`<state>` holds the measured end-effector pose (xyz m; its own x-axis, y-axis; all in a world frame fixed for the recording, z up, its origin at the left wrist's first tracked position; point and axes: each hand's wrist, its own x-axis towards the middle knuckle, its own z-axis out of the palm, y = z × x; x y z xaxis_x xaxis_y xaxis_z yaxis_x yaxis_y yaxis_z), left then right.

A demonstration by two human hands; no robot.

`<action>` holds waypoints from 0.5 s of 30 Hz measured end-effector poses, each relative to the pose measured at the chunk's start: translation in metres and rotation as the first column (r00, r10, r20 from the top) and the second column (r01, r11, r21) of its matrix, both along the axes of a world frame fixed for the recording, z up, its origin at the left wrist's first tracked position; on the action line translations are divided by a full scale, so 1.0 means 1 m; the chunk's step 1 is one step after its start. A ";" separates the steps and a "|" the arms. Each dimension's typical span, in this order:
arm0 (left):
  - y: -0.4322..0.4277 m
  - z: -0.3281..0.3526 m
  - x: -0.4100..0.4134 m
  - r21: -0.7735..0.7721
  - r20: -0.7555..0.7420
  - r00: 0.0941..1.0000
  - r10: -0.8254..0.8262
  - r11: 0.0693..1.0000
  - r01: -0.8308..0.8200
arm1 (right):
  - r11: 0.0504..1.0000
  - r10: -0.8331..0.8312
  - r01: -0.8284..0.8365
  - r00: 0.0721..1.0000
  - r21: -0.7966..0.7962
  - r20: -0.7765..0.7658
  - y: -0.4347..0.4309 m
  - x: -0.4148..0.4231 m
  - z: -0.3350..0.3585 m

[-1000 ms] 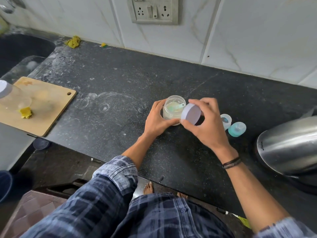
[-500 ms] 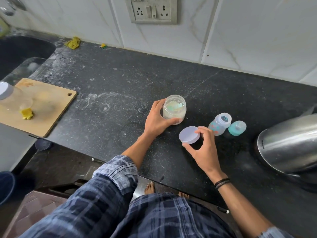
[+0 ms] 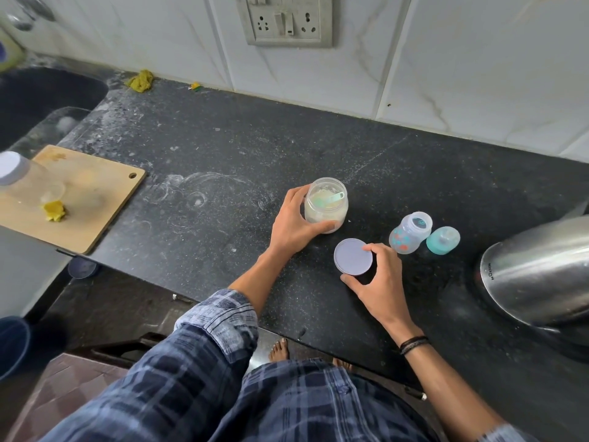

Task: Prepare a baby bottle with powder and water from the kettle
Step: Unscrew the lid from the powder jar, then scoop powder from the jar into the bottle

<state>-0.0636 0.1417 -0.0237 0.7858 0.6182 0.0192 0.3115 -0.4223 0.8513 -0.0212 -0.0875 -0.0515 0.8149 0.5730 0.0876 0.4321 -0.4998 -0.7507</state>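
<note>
Left grip (image 3: 291,224) clasps the powder jar (image 3: 325,204), steadying it. Right grip (image 3: 377,279) pinches the lid (image 3: 353,256) by its rim, flat on the bench (image 3: 223,148) at the jar's 5 o'clock, presumably freeing the mouth for scooping. Bottle (image 3: 409,234) stands open at the lid's 2 o'clock.

Soft, even daylight; sharp centre, warped edges.
We see pale glare streaking the steel kettle (image 3: 541,272), only faint shadows on the dark counter (image 3: 223,148), the wall tiles (image 3: 478,74) leaning outward, and the container (image 3: 12,169) at far left blurred.

Lilac lid (image 3: 353,256), teal cap (image 3: 443,240), black counter (image 3: 223,148)
</note>
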 end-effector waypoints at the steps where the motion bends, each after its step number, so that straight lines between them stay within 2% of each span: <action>1: 0.000 0.000 0.000 0.000 -0.001 1.000 0.000 1.000 0.000 | 1.000 0.010 -0.010 1.000 -0.002 0.008 0.000 0.001 0.001; 7: -0.001 -0.001 0.000 0.008 0.026 1.000 -0.007 1.000 0.007 | 0.986 0.055 -0.087 0.975 0.141 0.214 0.023 0.018 0.055; 9: -0.002 -0.003 0.000 0.007 0.033 0.999 -0.007 1.000 0.006 | 0.983 0.089 -0.127 0.963 0.136 0.256 0.041 0.031 0.082; 11: -0.002 -0.005 0.001 0.009 0.034 0.999 -0.004 1.000 0.004 | 0.987 0.142 -0.154 0.962 0.038 0.233 0.062 0.046 0.106; 13: -0.001 -0.005 0.001 0.015 0.027 1.000 -0.005 1.000 0.005 | 0.971 0.218 -0.191 0.956 -0.145 0.198 0.083 0.060 0.123; 15: -0.001 -0.003 0.000 0.020 0.019 1.000 -0.007 1.000 0.006 | 0.916 0.285 -0.207 0.939 -0.344 0.195 0.100 0.069 0.134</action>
<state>-0.0632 0.1411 -0.0268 0.7892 0.6124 0.0468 0.2923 -0.4416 0.8483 0.0477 0.0123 0.0825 0.6222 0.7818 0.0422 0.7164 -0.5467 -0.4334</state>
